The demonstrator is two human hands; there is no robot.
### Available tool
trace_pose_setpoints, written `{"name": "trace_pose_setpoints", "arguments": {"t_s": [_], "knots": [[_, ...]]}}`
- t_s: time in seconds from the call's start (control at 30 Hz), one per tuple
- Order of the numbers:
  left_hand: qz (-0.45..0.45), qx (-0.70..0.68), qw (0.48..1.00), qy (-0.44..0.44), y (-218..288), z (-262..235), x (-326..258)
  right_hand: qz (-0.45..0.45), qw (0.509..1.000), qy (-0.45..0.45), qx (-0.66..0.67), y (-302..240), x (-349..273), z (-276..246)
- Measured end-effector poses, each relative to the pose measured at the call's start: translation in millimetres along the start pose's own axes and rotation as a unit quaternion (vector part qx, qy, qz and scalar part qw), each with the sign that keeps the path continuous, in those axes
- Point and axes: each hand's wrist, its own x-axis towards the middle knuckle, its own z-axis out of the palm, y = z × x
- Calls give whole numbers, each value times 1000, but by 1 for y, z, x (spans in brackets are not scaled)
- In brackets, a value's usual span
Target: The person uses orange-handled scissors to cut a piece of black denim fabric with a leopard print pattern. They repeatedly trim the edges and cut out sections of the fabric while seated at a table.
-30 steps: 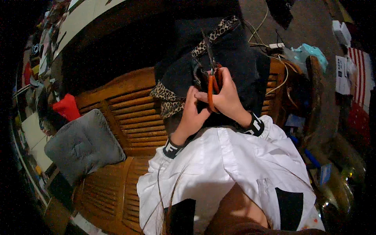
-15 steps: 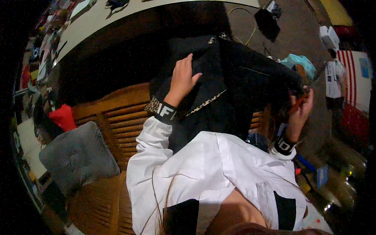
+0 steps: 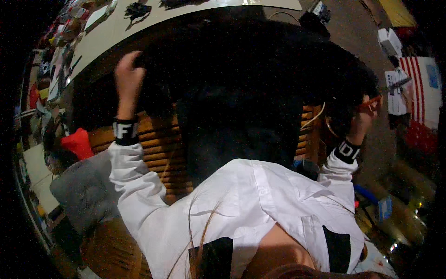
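Observation:
A black garment (image 3: 260, 60) is spread wide across my lap and up toward the table. At its left end my left hand (image 3: 129, 76) is raised, slightly blurred, with fingers curled closed on the dark cloth. Over at the right my right hand (image 3: 366, 118) closes round the orange handle of a pair of scissors (image 3: 374, 102), whose grey blades point outward to the right. The garment's right end lies against that hand; whether the fingers also grip it is hidden in the dark.
A pale table (image 3: 100, 44) curves across the far left, with black pieces (image 3: 138, 11) on it. I sit on a slatted wooden bench (image 3: 160, 139), a grey cushion (image 3: 86, 190) and a red cloth item (image 3: 78, 143) to my left. A white box (image 3: 389, 42) stands at the far right.
My left hand has moved left from lying open on the garment and is now closed. The garment has spread and its leopard-print trim no longer shows. The scissors' blades now stick out to the right.

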Motion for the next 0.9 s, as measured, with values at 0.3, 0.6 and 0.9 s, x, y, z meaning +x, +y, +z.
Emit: {"name": "trace_pose_setpoints", "arguments": {"t_s": [0.3,0.6,0.9], "knots": [[51,138,979,137,-42,-135,-89,-56,991,-80,88,11,3,139],[-394,218,868,-211,24,24,-282,397,791,-189,426,-35,-65,117],[-280,-129,945,-108,151,58,-177,411,749,-294,428,-34,-91,123]]}}
